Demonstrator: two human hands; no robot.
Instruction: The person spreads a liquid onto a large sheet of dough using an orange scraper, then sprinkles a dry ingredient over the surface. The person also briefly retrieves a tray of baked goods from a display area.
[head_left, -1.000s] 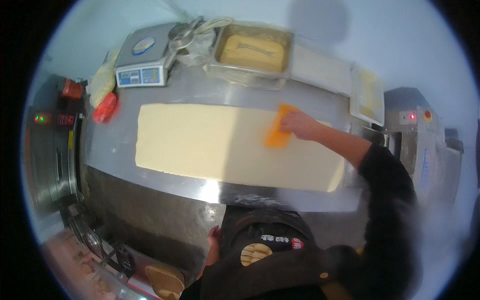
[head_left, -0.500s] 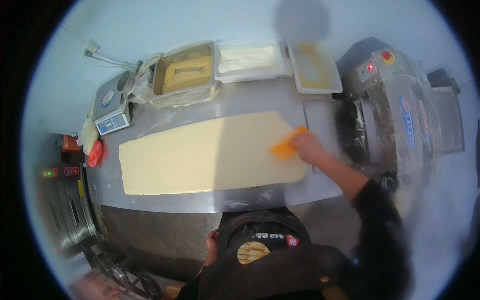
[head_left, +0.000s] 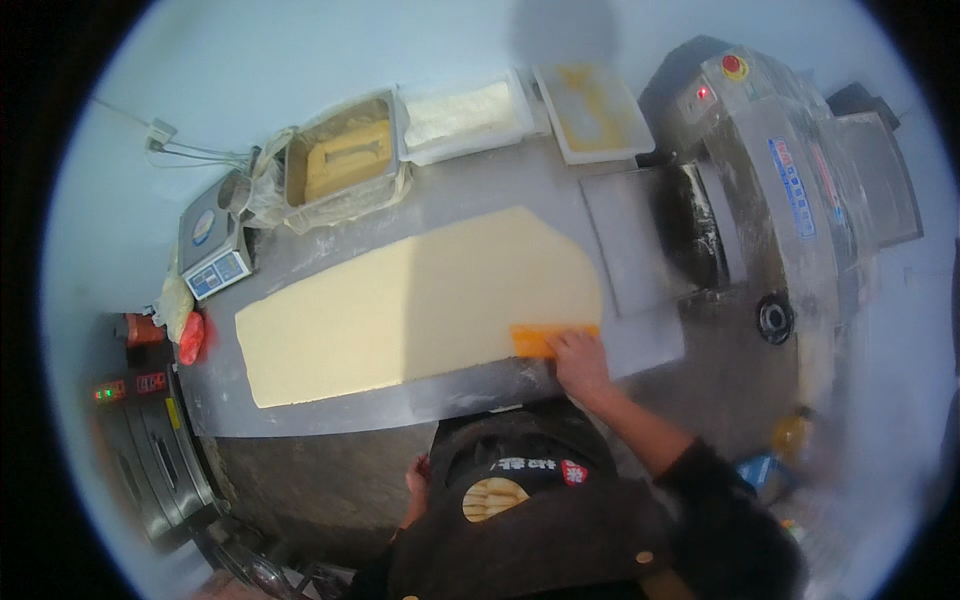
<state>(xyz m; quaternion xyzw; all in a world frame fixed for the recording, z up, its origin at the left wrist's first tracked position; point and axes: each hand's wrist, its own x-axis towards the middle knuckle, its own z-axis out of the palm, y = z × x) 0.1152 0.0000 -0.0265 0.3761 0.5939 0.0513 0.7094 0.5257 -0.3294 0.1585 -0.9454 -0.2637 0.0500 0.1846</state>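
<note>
A long pale yellow sheet of dough (head_left: 380, 310) lies flat across the metal worktable (head_left: 440, 402). My right hand (head_left: 580, 362) is closed on an orange dough scraper (head_left: 534, 340), whose blade rests on the dough's near edge toward the right end. The dough's right end is rounded, and my shadow falls over that half. Down beside my dark apron (head_left: 540, 440), my left hand (head_left: 416, 478) hangs below the table's front edge. Its fingers are partly hidden against the apron, so their hold cannot be made out.
Along the back stand a metal pan (head_left: 300, 170) of tan filling or dough, a white tub (head_left: 465, 152) of white powder and a yellow-smeared tray (head_left: 600, 150). A scale (head_left: 215, 250) sits at left, a red bag (head_left: 191, 340) near it. A large machine (head_left: 770, 160) flanks the right.
My right hand has brought the scraper toward me and slightly left, from the dough's right end to its near edge. That end now looks rounder. The view has shifted a little.
</note>
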